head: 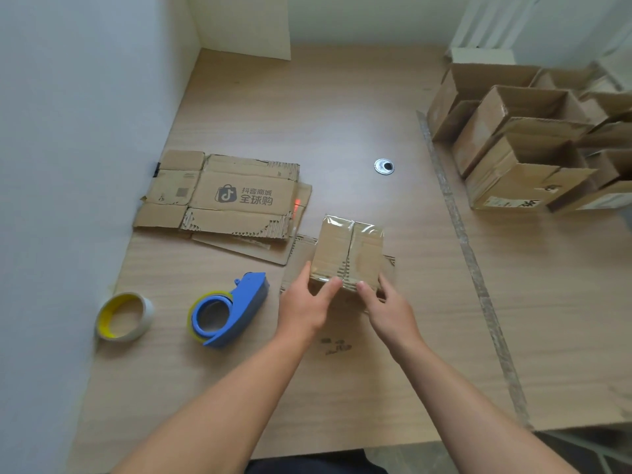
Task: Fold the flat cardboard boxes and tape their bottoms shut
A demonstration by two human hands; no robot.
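While left hand [304, 302] and right hand [386, 309] both grip the near edge of the upturned box [349, 248] mid-table, thumbs pressing its tape [351, 229] down, I'd guess it's sealed and heads next to the open boxes [513, 148] at 2 o'clock.

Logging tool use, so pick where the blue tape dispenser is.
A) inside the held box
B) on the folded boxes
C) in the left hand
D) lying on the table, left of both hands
D: the blue tape dispenser lies on the table, while the left hand and right hand both grip the small box.
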